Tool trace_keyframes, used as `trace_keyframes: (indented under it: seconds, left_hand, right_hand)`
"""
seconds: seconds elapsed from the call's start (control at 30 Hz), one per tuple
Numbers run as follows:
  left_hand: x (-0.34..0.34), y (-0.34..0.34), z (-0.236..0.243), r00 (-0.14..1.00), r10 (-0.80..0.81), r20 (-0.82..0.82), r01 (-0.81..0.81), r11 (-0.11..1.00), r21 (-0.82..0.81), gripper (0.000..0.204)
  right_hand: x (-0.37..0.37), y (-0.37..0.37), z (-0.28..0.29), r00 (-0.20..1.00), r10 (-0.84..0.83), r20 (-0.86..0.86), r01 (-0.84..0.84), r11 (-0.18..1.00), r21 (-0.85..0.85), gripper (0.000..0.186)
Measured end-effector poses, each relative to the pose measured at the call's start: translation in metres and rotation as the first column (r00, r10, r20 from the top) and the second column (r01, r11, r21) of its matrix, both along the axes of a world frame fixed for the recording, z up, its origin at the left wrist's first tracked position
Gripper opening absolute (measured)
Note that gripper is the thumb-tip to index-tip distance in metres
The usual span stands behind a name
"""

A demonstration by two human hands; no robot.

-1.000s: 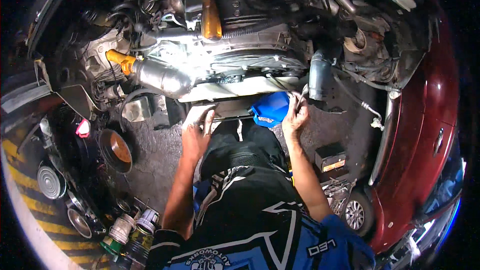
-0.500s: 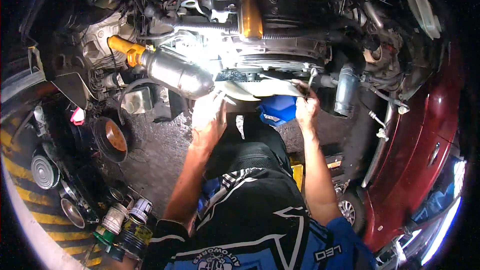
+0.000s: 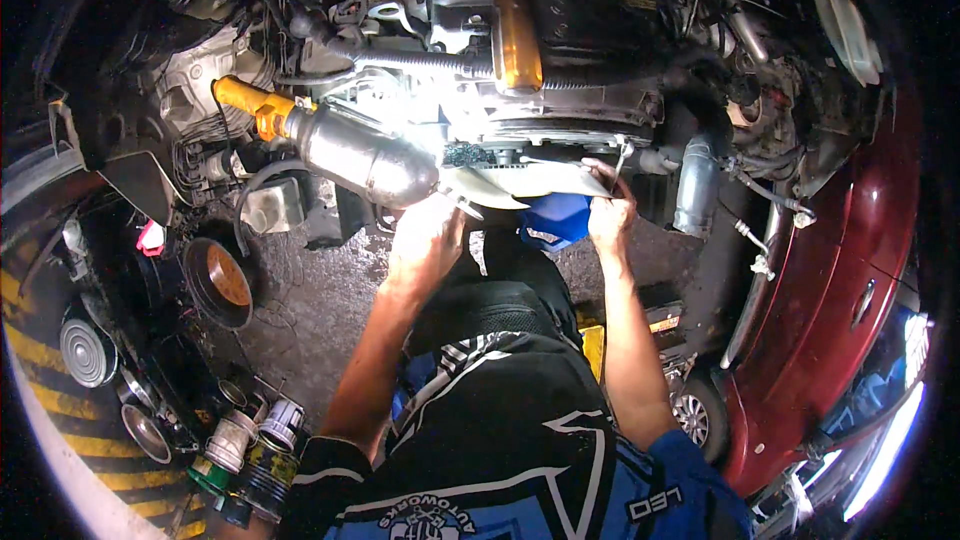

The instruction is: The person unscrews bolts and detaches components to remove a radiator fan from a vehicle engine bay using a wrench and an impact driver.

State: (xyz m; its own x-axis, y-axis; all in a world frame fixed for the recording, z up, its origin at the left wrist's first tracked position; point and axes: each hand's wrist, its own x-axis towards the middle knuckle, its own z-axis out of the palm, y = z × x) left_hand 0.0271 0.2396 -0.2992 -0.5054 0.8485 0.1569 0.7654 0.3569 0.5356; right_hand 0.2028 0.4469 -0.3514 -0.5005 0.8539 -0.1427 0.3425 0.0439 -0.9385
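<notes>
Compared with a second ago the whole view has swung lower and closer, so the one exposed car engine [image 3: 520,50] fills the top and the one dark red car body panel [image 3: 830,270] sits further right. Both arms have stayed up at the same spot. One pale, flat, bent metal plate [image 3: 520,183] hangs under the engine; the left hand [image 3: 428,240] is closed round its left edge, the right hand [image 3: 610,212] grips its right end, fingers curled over. One shiny silver cylinder-shaped pipe [image 3: 365,155] runs just left of the plate, with one orange fitting [image 3: 245,100] at its far end. One blue plastic container [image 3: 555,220] pokes out beneath the plate between the hands. Roughly four tins [image 3: 250,440] cluster on the floor, lower left.
</notes>
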Motion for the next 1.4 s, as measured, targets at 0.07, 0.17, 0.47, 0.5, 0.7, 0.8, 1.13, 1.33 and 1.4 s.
trace_keyframes:
  seconds: [0.07, 0.17, 0.47, 0.5, 0.7, 0.8, 1.13, 1.33, 1.4]
  left_hand:
    - [-0.001, 0.001, -0.002, 0.999, -0.022, 0.028, 0.022, 1.000, -0.007, 0.010]
    - [-0.002, 0.007, 0.002, 0.999, -0.026, 0.025, 0.026, 1.000, 0.012, 0.008]
    - [0.000, 0.010, 0.004, 0.992, -0.035, -0.123, 0.044, 0.997, 0.067, 0.009]
    - [0.000, 0.009, 0.003, 0.992, -0.036, -0.124, 0.045, 0.997, 0.067, 0.009]
    - [-0.001, 0.008, 0.002, 0.986, -0.106, -0.125, 0.104, 0.994, -0.029, 0.008]
    - [0.000, 0.009, 0.000, 0.994, -0.070, -0.081, 0.068, 0.997, -0.024, 0.007]
    - [0.004, 0.012, -0.001, 0.995, -0.041, -0.086, 0.047, 0.996, 0.069, 0.008]
    - [0.006, 0.001, -0.013, 0.996, -0.059, 0.065, 0.059, 0.998, -0.001, 0.010]
    - [0.008, -0.001, -0.014, 0.994, -0.070, 0.088, 0.072, 0.997, -0.027, 0.012]
  right_hand:
    - [-0.001, -0.001, -0.002, 1.000, -0.014, -0.006, 0.013, 0.999, -0.036, 0.019]
    - [-0.002, -0.002, -0.006, 0.998, -0.042, -0.054, 0.038, 0.996, -0.081, 0.020]
    - [0.005, -0.005, -0.016, 1.000, 0.019, -0.012, -0.019, 0.999, 0.046, 0.028]
    - [0.007, -0.005, -0.020, 1.000, -0.011, 0.029, 0.012, 1.000, -0.027, 0.029]
    - [0.008, -0.006, -0.029, 0.999, -0.021, -0.026, 0.023, 0.995, 0.100, 0.031]
    - [0.009, -0.008, -0.030, 0.998, -0.056, 0.016, 0.056, 0.998, 0.018, 0.031]
    - [0.004, -0.014, -0.028, 0.967, -0.240, -0.087, 0.198, 0.921, -0.335, 0.034]
    - [0.002, -0.018, -0.021, 0.973, -0.188, -0.136, 0.140, 0.944, -0.299, 0.041]
    - [0.002, -0.016, -0.020, 0.970, -0.147, -0.192, 0.081, 0.946, -0.315, 0.041]
